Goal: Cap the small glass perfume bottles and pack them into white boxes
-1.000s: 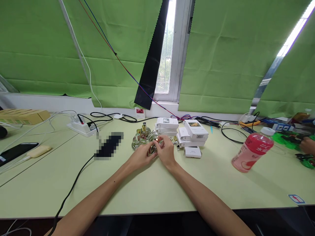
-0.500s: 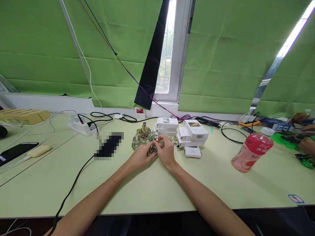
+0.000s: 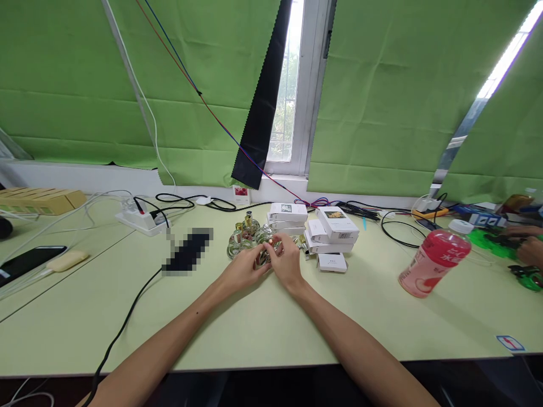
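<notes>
My left hand (image 3: pixel 243 268) and my right hand (image 3: pixel 288 264) meet over the middle of the table, fingers closed around a small glass perfume bottle (image 3: pixel 263 258). The fingers of both hands cover much of it. The right thumb and fingertips pinch near its reddish-gold top. Just behind and left of my hands stand several round glass perfume bottles (image 3: pixel 238 247) with gold caps. More shiny gold and silver pieces (image 3: pixel 304 246) lie beside my right hand, partly hidden by it.
White boxes (image 3: pixel 332 240) are piled right of my hands, with another stack (image 3: pixel 287 212) behind. A pink drink bottle (image 3: pixel 435 263) stands farther right. Left are a power strip (image 3: pixel 143 219), a black cable (image 3: pixel 127 322) and a phone (image 3: pixel 31 262). Another person's hand (image 3: pixel 530 249) is at the right edge.
My hands and the bottle between them stay in practically the same place. At the right edge, the other person's hands have shifted slightly.
</notes>
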Demonstrator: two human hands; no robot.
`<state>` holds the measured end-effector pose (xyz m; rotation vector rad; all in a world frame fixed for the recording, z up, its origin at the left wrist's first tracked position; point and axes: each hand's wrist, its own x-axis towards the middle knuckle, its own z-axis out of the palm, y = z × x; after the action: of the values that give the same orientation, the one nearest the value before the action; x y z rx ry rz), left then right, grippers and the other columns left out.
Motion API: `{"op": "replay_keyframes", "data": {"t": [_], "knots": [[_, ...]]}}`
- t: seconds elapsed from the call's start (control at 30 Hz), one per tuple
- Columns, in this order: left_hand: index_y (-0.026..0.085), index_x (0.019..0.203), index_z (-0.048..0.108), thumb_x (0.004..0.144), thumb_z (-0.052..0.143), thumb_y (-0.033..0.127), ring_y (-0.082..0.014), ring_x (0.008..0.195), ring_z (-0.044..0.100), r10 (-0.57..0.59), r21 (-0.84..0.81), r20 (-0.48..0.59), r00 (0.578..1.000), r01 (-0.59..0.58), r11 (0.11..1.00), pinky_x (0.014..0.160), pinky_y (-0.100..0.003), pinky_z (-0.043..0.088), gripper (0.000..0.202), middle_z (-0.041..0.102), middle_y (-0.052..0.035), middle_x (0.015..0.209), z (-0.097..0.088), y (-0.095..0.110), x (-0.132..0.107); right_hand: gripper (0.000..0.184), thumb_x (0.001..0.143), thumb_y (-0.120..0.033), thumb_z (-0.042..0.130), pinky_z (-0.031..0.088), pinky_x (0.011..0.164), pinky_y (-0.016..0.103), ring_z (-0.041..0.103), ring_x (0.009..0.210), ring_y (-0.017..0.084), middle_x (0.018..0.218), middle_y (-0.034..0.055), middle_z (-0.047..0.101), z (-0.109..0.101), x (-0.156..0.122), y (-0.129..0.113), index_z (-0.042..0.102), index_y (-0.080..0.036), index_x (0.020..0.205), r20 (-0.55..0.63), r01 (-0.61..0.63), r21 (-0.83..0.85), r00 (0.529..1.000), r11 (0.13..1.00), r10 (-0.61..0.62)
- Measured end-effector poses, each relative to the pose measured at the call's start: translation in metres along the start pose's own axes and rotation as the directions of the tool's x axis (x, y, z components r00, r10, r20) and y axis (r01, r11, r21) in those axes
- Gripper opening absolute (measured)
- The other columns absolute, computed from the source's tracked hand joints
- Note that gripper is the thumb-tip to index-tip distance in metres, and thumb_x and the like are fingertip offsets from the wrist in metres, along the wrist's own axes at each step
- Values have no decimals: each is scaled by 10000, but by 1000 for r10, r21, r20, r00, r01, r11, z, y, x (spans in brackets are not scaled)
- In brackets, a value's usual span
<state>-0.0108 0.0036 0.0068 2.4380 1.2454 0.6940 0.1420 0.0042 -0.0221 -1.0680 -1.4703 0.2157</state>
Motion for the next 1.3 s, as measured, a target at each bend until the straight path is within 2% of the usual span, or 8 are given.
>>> {"op": "replay_keyframes", "data": {"t": [0.67,1.03,1.17,1.3], "knots": [[191,1030,603,907,564,419,-180,571,569,-7,-15,-7,1000,7,1000,562,-273,338,262,615,9,648,0,1,0,129,908,-275,644,487,653,278,510,550,110,898,17,663,-1,1,0,633,-187,1003,5,21,-20,1000,1000,-21],[197,974,602,900,547,408,-176,588,560,-14,22,-36,999,14,1000,576,-276,329,230,631,2,672,0,-1,1,186,912,-330,637,475,644,266,502,541,97,928,22,661,-4,1,-2,636,-176,1017,35,-15,-13,999,1000,16],[189,1033,625,901,548,430,-197,616,576,-26,35,-33,999,27,999,587,-289,337,286,642,-15,688,0,1,1,235,972,-405,576,452,646,265,499,570,108,923,23,663,-6,1,-6,636,-181,1009,25,-31,-16,999,999,31],[199,922,609,894,568,457,-205,623,589,-37,73,-45,998,40,997,592,-298,338,263,651,-28,712,-1,2,1,324,1068,-355,363,448,730,278,582,752,162,885,41,664,-9,3,-5,621,-197,951,-27,15,-45,1000,999,-16]]}}
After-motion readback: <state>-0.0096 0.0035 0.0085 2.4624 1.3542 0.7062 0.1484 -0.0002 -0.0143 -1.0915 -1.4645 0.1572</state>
